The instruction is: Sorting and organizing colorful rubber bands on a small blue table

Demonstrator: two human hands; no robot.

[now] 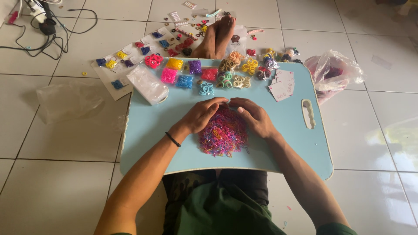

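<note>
While a big heap of mixed-colour small elastic bands (223, 135) lies unsorted at the near middle of the light-blue tabletop (287, 143), both hands rest on it: the left hand (203, 114) and right hand (254, 116) lie palm-down, fingers loosely curled over the heap's far edge, pinching nothing I can make out. Beyond them, small bags of sorted bands (187, 74) line the far edge, beside a clear bag stack (147, 83) and pale cards (282, 85). Judging by the heap, most sorting remains. Farther off, more packets (130, 54) lie on the floor.
</note>
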